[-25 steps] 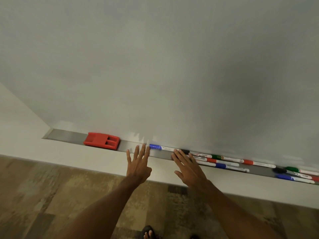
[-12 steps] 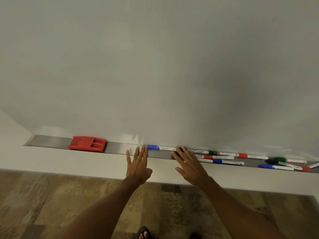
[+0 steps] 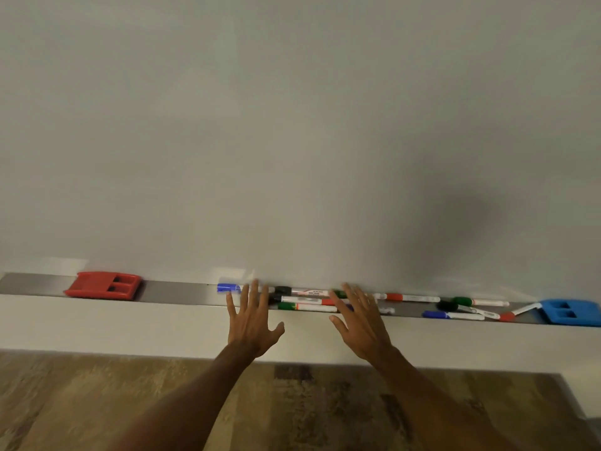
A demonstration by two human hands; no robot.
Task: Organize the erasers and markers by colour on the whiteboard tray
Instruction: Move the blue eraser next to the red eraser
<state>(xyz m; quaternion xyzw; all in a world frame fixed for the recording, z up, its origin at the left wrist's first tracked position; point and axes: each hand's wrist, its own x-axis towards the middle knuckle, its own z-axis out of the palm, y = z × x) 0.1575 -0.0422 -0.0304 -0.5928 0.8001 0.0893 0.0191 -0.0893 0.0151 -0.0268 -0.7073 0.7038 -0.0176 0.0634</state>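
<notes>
A long grey whiteboard tray [image 3: 182, 292] runs along the foot of the whiteboard [image 3: 292, 125]. A red eraser [image 3: 104, 285] lies near its left end and a blue eraser [image 3: 570, 312] at the right edge of the view. Between them lies a jumble of markers: a blue-capped marker [image 3: 228, 287] at the left, then black, green and red-capped ones in overlapping rows. The left hand [image 3: 252, 322] and the right hand [image 3: 362, 323] reach to the tray with fingers spread, each empty, the fingertips over the markers. Patterned brown carpet [image 3: 81, 402] covers the floor below.
</notes>
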